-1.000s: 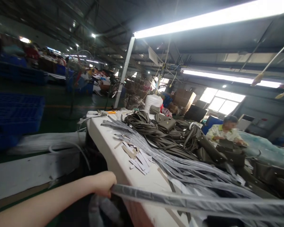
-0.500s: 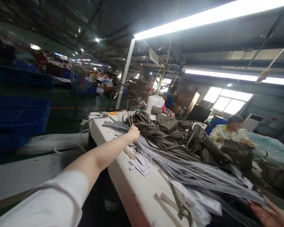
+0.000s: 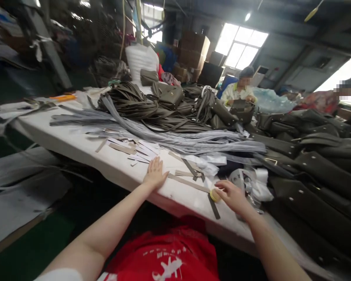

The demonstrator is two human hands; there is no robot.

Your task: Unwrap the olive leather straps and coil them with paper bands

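Note:
My left hand (image 3: 155,173) lies flat with fingers outstretched on the white table (image 3: 175,200), beside scattered paper and tan strips (image 3: 143,150). To its right, my right hand (image 3: 232,196) has its thumb and fingers curled at a small yellow roll (image 3: 214,195), which looks like tape. A dark strip (image 3: 213,207) lies just below that roll. Beyond both hands, a long bundle of grey, filmy strips (image 3: 175,138) stretches across the tabletop. Behind it is a heap of dark olive straps (image 3: 134,105).
Dark olive bags (image 3: 318,164) are piled on the right. Clear tape or film (image 3: 260,183) sits beyond my right hand. An orange-handled tool (image 3: 63,98) lies at the far left end. A person (image 3: 240,91) works across the table, and another is at the right edge.
My left hand has let go of the grey strips and come back to the near edge. My right hand has moved from the strips to the yellow roll. The view has turned right and down.

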